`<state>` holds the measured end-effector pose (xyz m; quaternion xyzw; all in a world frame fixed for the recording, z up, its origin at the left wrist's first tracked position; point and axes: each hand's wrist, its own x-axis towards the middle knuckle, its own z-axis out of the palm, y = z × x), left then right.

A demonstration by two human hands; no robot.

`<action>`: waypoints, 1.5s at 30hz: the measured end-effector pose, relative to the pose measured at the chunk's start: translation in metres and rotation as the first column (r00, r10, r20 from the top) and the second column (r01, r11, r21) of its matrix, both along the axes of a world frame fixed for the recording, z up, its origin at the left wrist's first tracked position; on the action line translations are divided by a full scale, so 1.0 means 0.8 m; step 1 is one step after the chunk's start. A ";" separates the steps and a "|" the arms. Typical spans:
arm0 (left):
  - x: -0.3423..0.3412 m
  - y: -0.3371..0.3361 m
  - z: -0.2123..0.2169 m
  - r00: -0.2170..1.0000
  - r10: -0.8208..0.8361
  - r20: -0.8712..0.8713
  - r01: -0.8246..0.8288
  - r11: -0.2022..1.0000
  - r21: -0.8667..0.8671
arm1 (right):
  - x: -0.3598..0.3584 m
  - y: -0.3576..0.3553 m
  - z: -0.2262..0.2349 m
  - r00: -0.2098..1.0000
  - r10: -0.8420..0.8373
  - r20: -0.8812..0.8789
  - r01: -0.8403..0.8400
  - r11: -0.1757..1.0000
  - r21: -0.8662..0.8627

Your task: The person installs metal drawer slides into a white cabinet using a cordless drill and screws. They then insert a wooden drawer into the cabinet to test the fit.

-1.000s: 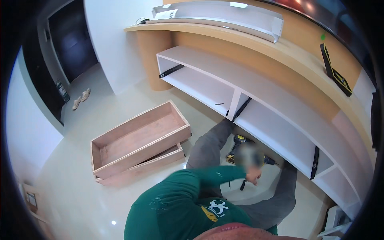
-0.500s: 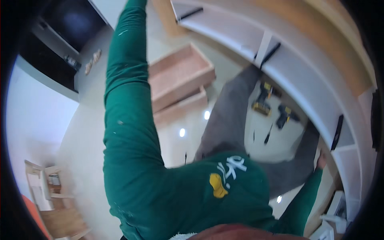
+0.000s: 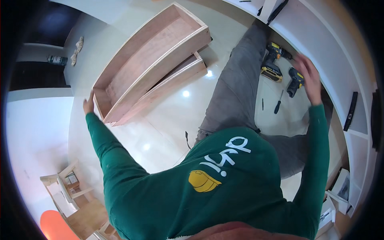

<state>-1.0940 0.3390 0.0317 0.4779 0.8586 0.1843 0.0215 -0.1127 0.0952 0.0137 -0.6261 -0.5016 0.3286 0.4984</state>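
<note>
A long, open-topped plywood drawer (image 3: 160, 66) lies on the floor ahead and to the left, overlapping a second wooden drawer (image 3: 172, 83) beside it. My left hand (image 3: 89, 105) is against the outside of its near left end, fingers extended, apparently touching it. On the right, my right hand (image 3: 310, 78) hovers by the white cabinet's edge with loosely spread fingers and nothing in them. Just beside it are a yellow-and-black cordless drill (image 3: 273, 62) and a smaller cordless driver (image 3: 295, 82). A screwdriver (image 3: 279, 103) lies nearer me, between my legs.
A white cabinet (image 3: 316, 44) with black drawer slides (image 3: 351, 111) curves along the right. A wooden chair (image 3: 66, 188) and an orange rounded thing (image 3: 56, 226) stand at lower left. White parts (image 3: 340, 188) are at lower right. A dark cable end (image 3: 187, 138) lies near my waist.
My left arm has swung down from the far upper edge to the drawer's near end. My right hand has risen from low beside the cabinet toward the drills. The view has shifted.
</note>
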 end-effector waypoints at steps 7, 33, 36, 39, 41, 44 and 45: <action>0.091 -0.108 -0.062 0.291 0.030 0.956 0.099 0.993 -0.062 | -0.165 0.282 -0.038 0.948 0.318 -0.014 -0.317 0.941 -0.119; 0.236 -0.126 0.103 0.354 -0.383 0.853 0.455 0.868 0.201 | -0.198 -0.195 0.065 0.688 -0.549 -0.475 0.685 0.708 0.174; 0.403 -0.095 0.123 0.304 -0.453 0.838 0.677 0.721 0.144 | -0.143 -0.303 0.062 0.525 -0.678 -0.514 0.845 0.488 0.220; 0.535 -0.059 0.094 0.235 -0.510 0.827 0.811 0.573 0.123 | -0.109 -0.395 0.051 0.373 -0.794 -0.480 0.922 0.262 0.284; 0.617 -0.047 0.065 0.171 -0.497 0.851 0.846 0.517 0.132 | -0.093 -0.432 0.046 0.317 -0.829 -0.460 0.934 0.191 0.301; 0.730 -0.055 0.052 0.118 -0.493 0.862 0.884 0.448 0.136 | -0.062 -0.457 0.031 0.240 -0.867 -0.436 0.942 0.099 0.321; 0.751 -0.035 0.050 0.115 -0.500 0.858 0.906 0.406 0.115 | -0.053 -0.454 0.027 0.216 -0.876 -0.431 0.945 0.077 0.319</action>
